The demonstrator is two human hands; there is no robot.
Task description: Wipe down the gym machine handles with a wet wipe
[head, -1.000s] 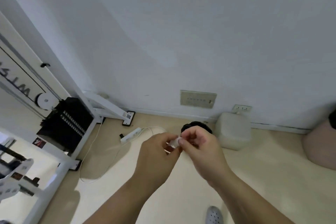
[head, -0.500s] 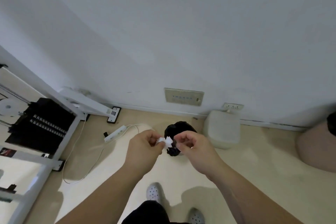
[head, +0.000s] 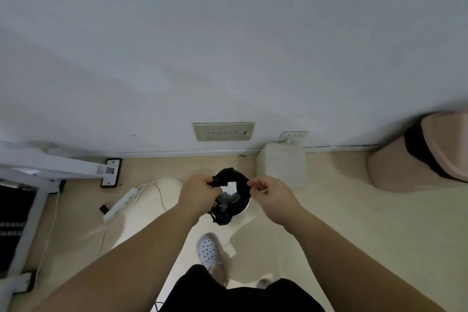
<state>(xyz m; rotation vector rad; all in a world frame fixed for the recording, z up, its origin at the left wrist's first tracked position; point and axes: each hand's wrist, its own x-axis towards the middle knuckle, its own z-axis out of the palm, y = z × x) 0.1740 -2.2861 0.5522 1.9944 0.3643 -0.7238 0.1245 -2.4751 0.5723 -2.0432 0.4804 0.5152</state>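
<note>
My left hand (head: 200, 194) and my right hand (head: 272, 195) hover apart above a small bin lined with a black bag (head: 241, 182) on the floor. Between them a white wet wipe piece (head: 231, 187) shows over the bin's opening. Both hands have their fingers curled in. A thin pale sliver sits at my right fingertips; I cannot tell what it is. The gym machine's white frame (head: 50, 166) and black weight stack (head: 12, 210) are at the far left. Its handles are out of view.
A white power strip (head: 121, 204) with its cable lies on the floor left of the bin. A white box (head: 281, 167) stands against the wall, with a pink round seat (head: 410, 167) at right. My white shoe (head: 209, 251) is below the bin.
My hands were pinched together on the white piece; now they have parted and the piece is over the bin. The view has swung right and down, so the bin is under my hands.
</note>
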